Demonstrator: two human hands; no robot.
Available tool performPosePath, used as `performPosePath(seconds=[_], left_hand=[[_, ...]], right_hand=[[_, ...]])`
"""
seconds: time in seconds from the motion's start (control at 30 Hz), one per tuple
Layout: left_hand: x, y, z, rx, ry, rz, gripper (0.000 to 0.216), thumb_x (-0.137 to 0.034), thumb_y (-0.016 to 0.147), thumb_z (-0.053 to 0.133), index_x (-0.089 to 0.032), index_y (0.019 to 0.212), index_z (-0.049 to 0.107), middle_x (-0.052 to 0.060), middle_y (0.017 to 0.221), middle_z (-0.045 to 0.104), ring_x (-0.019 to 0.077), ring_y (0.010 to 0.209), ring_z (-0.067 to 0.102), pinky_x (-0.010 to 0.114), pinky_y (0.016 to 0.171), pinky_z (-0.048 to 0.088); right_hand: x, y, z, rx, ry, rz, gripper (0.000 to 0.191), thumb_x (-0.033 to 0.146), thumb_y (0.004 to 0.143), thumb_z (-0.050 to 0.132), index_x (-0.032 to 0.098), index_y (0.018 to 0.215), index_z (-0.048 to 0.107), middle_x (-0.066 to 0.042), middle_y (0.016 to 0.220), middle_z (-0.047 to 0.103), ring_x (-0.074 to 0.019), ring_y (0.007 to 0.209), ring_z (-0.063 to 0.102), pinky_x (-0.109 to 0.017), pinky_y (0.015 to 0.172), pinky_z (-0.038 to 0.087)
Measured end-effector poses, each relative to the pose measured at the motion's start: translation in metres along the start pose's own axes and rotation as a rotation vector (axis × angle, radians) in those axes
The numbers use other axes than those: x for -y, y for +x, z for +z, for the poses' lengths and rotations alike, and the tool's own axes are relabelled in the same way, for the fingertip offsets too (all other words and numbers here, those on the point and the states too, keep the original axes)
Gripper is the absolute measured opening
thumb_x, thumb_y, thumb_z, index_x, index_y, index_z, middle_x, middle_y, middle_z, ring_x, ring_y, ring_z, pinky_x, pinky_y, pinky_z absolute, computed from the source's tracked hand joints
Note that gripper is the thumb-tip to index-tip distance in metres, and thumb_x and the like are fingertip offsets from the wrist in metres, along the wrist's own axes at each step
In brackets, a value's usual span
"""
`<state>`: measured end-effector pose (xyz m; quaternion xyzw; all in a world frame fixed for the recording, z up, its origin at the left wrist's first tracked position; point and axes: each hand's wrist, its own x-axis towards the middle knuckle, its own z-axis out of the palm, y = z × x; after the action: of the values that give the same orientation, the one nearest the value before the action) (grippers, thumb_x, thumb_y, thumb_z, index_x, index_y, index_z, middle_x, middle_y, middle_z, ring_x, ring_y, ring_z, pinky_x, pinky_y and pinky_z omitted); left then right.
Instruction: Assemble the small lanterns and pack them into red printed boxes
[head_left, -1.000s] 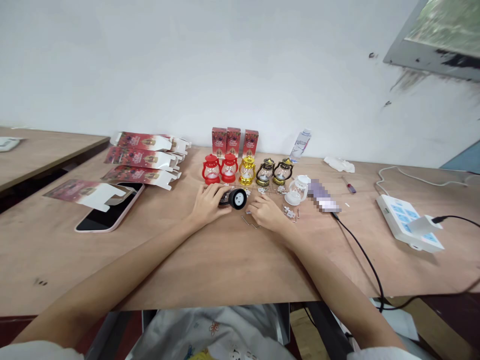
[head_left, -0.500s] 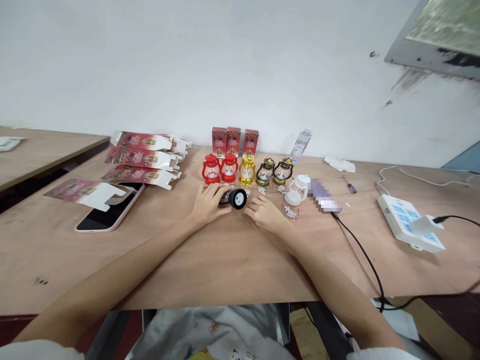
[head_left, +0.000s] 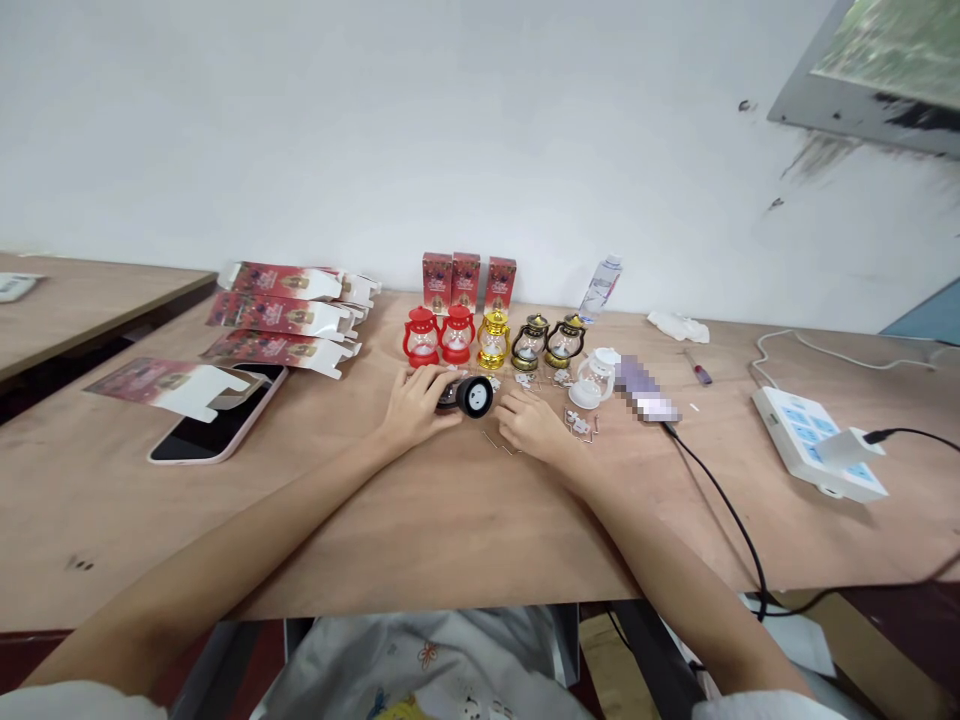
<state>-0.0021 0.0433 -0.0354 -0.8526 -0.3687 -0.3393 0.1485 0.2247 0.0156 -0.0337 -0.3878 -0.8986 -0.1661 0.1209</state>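
Left hand: front-left of glossy gold clear-bellied lantern, palm down, fingers gripping black round-based plastic-looking lantern | latter tipped over, front of gold lantern, white disc facing wearer | right hand: front-right of gold lantern, fingers curled, contents unclear

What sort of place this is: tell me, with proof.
Probably a workshop or packing room: a row of small lanterns, flattened cartons and what looks like a screwdriver share a wooden table.
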Motion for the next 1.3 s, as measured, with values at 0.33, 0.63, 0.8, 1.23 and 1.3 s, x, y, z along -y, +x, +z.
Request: performPosePath(seconds=[0.33, 0.63, 0.8, 1.23, 1.3], left_hand=[[0.001, 0.000, 0.001, -0.041, -0.053, 0.087, 0.046, -0.042, 0.080, 0.058, -0.014, 0.117, 0.053, 0.012, 0.109, 0.066, 0.0244, 0.098, 0.060, 0.036, 0.083, 0.036], [0.004, -0.002, 0.005, -0.029, -0.073, 0.129, 0.050, -0.045, 0.081, 0.059, -0.015, 0.120, 0.052, 0.012, 0.111, 0.066, 0.0241, 0.100, 0.061, 0.036, 0.087, 0.036], [0.004, -0.003, 0.005, -0.026, -0.066, 0.124, 0.049, -0.045, 0.080, 0.059, -0.016, 0.120, 0.052, 0.012, 0.109, 0.067, 0.0240, 0.099, 0.061, 0.037, 0.087, 0.035], [0.002, -0.001, 0.003, -0.083, -0.032, 0.165, 0.048, -0.043, 0.080, 0.061, -0.014, 0.117, 0.053, 0.011, 0.107, 0.067, 0.0234, 0.096, 0.062, 0.036, 0.084, 0.036], [0.002, -0.001, 0.003, -0.079, -0.033, 0.158, 0.048, -0.043, 0.080, 0.061, -0.015, 0.118, 0.053, 0.011, 0.107, 0.067, 0.0231, 0.096, 0.062, 0.036, 0.085, 0.036]], right_hand=[[0.011, 0.002, -0.011, -0.657, 0.666, 0.381, 0.013, 0.022, 0.087, 0.053, 0.019, 0.087, 0.065, -0.004, 0.083, 0.070, -0.0158, 0.078, 0.066, -0.029, 0.074, 0.050], [0.033, 0.006, -0.025, -0.749, 0.760, 0.296, 0.007, 0.020, 0.084, 0.061, 0.021, 0.080, 0.067, -0.004, 0.089, 0.066, -0.0158, 0.088, 0.064, -0.034, 0.084, 0.051], [0.034, 0.006, -0.019, -0.743, 0.724, 0.302, 0.006, 0.018, 0.084, 0.061, 0.021, 0.081, 0.066, -0.004, 0.091, 0.061, -0.0153, 0.089, 0.062, -0.034, 0.084, 0.051], [0.038, 0.006, -0.018, -0.755, 0.701, 0.282, 0.006, 0.017, 0.084, 0.060, 0.020, 0.082, 0.065, -0.004, 0.090, 0.061, -0.0152, 0.087, 0.061, -0.033, 0.083, 0.050], [0.038, 0.006, -0.018, -0.766, 0.694, 0.282, 0.006, 0.016, 0.084, 0.060, 0.020, 0.082, 0.065, -0.004, 0.090, 0.061, -0.0153, 0.087, 0.061, -0.033, 0.082, 0.050]])
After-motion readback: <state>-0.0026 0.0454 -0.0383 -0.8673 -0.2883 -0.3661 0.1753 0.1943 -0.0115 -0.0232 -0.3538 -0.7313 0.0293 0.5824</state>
